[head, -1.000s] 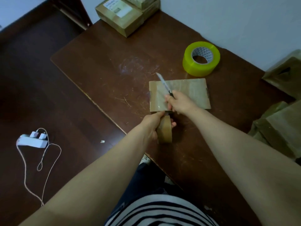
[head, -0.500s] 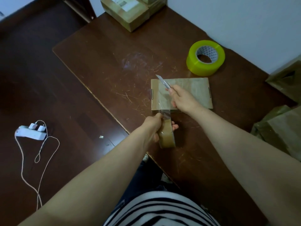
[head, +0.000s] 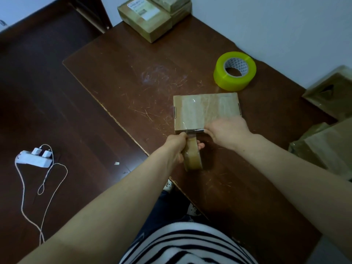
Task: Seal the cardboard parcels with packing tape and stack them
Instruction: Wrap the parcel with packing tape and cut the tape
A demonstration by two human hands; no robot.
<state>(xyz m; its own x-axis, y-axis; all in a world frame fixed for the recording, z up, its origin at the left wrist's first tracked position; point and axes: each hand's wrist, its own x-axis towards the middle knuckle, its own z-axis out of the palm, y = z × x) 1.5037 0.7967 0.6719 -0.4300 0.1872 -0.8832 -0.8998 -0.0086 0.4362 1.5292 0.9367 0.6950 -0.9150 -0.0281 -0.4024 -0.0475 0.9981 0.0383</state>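
A flat cardboard parcel (head: 206,110) lies on the dark wooden table (head: 137,77), with clear tape across its top. My left hand (head: 176,144) grips a brown roll of packing tape (head: 192,156) just in front of the parcel's near edge. A strip of tape runs from the roll up to that edge. My right hand (head: 227,131) holds a utility knife (head: 197,130), its blade lying sideways along the near edge at the tape strip. Most of the knife is hidden under the hand.
A yellow-green tape roll (head: 234,71) sits behind the parcel. Taped boxes (head: 150,18) are stacked at the table's far corner. More wrapped parcels (head: 329,96) crowd the right side. On the floor at left lies a white power strip (head: 33,159) with a cable.
My right hand has come back from the parcel's top to its near edge, turning the knife from pointing away to lying sideways at the tape. The left hand stays on the roll.
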